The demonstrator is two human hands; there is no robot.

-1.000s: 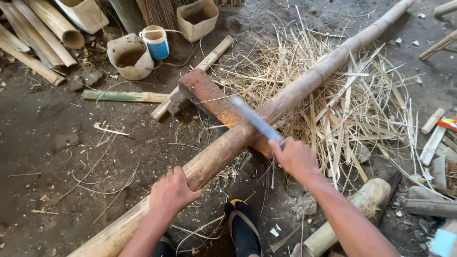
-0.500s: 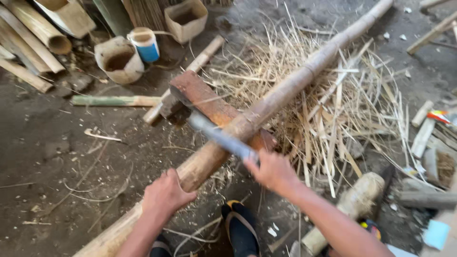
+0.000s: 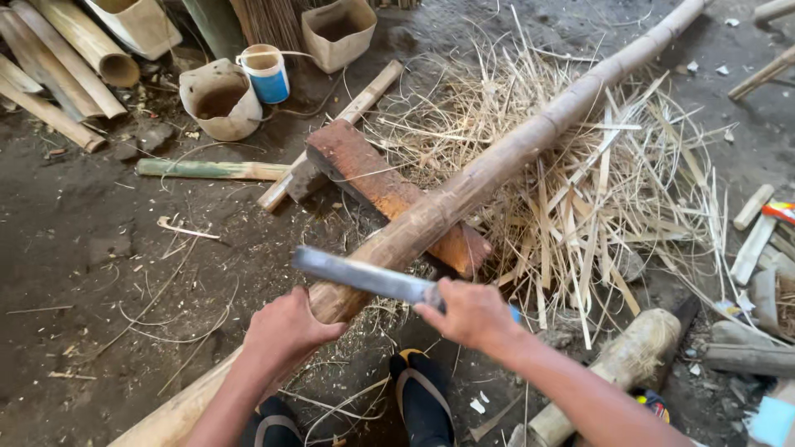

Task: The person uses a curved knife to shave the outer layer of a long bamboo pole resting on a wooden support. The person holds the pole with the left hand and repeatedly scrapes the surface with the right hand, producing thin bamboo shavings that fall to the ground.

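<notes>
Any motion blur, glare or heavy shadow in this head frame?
Head view: blade in the right hand slightly motion-smeared; left hand, bamboo pole and straw sharp; soft even daylight, no glare; edges bowed by the wide lens.

Dark packed dirt floor, littered with thin fibres and chips. Directly on it: reddish wood block; heap of pale bamboo strips at right; green bamboo stick beside a pale wooden bar; cut bamboo tubes at upper left; cream pot, touching a blue-and-white cup; tan box behind; short log at lower right; small wood offcuts by the right edge.
</notes>
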